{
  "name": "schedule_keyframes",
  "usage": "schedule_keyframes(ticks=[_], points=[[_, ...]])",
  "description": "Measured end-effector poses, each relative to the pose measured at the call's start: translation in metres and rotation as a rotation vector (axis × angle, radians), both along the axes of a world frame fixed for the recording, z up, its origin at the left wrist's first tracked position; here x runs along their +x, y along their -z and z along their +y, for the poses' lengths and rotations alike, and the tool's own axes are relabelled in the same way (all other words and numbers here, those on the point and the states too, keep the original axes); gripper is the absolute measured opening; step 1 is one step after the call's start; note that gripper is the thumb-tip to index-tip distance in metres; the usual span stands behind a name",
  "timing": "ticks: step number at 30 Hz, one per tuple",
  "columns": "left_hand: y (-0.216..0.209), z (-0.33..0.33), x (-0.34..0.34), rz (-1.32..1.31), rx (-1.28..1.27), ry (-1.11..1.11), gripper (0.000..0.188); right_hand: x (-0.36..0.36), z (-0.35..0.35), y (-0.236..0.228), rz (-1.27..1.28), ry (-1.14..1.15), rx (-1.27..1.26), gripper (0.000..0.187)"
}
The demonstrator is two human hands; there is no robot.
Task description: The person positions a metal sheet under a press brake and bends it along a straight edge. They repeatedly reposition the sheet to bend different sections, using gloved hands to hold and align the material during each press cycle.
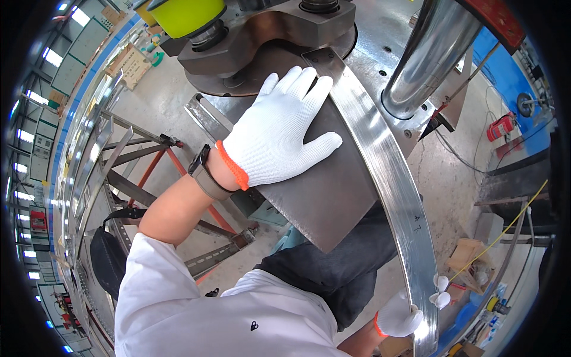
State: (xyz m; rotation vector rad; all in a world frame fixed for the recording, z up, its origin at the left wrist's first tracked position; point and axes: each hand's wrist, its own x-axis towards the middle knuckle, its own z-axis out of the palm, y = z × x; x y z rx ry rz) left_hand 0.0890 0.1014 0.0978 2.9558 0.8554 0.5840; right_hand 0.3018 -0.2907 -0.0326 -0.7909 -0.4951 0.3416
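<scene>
My left hand (284,127), in a white knit glove with an orange cuff, lies flat with its fingers spread on a dark steel plate (327,202). Along that plate's right side runs a long, shiny metal strip (389,160), which looks curved and carries small handwritten marks. Its far end lies by a round dark machine disc (205,83), below a heavy steel clamp block (262,38). At the lower right, my right hand (399,315), gloved the same way, grips the strip's near part; white gloved fingertips (441,291) show past its right edge.
A thick polished column (429,65) rises from the machine bed right of the strip. A yellow-green cylinder (185,15) sits above the clamp block. To the left stands a metal frame (160,146) with orange bars. A cardboard box (470,262) and red extinguisher (501,127) are at the right.
</scene>
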Motion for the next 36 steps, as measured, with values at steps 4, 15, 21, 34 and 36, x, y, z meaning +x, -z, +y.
schedule_keyframes(ticks=[4, 15, 21, 34, 36], points=[[0.004, 0.000, -0.001, -0.024, 0.036, 0.003, 0.081, 0.003, 0.000, 0.003, -0.026, 0.027, -0.077, 0.043], [0.007, 0.001, -0.002, -0.045, 0.025, 0.003, 0.081, 0.012, 0.002, 0.017, 0.021, -0.003, -0.014, 0.066], [0.003, 0.000, -0.003, -0.052, 0.017, 0.000, 0.082, 0.025, -0.005, 0.029, 0.222, 0.002, 0.056, 0.068], [0.003, 0.001, -0.002, -0.050, 0.019, 0.009, 0.083, 0.018, 0.013, 0.003, 0.067, -0.229, 0.104, 0.067], [0.005, 0.001, -0.002, -0.055, 0.033, 0.011, 0.083, 0.017, 0.014, 0.001, 0.025, -0.245, 0.103, 0.068]])
